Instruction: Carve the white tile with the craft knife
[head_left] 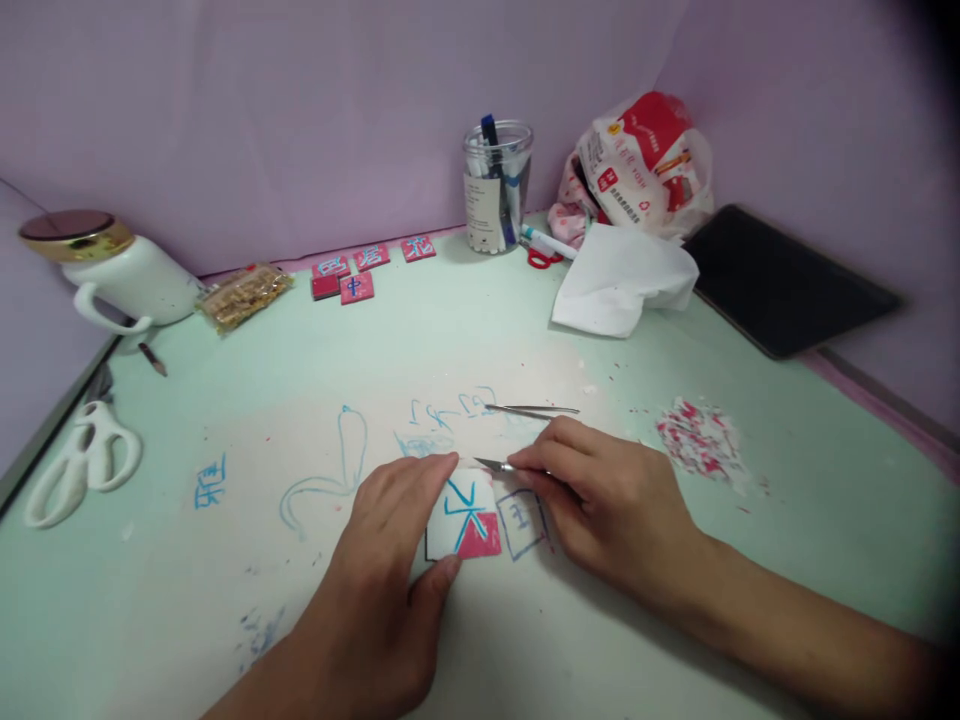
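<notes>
My left hand [375, 560] holds a small square carving block [478, 540] flat on the table, its fingers along the left and far edges and the thumb at the near edge. The block's face is white with blue character strokes and a pink lower right corner. In my right hand [615, 490] is a craft knife [493, 465], pinched near its blade. The blade tip lies by the block's far edge; whether it touches, I cannot tell. Beyond the hands lies a pair of metal tweezers [532, 409]. A square with a character [523, 525] is drawn on the table beside the block.
Pink and white shavings [705, 440] lie at right. Several carved pink tiles [357, 289] sit at the back, near a jar of pens [487, 205]. White scissors [86, 465] and a lidded mug [142, 280] stand left; a tissue [622, 280] and dark tablet [787, 280] lie right.
</notes>
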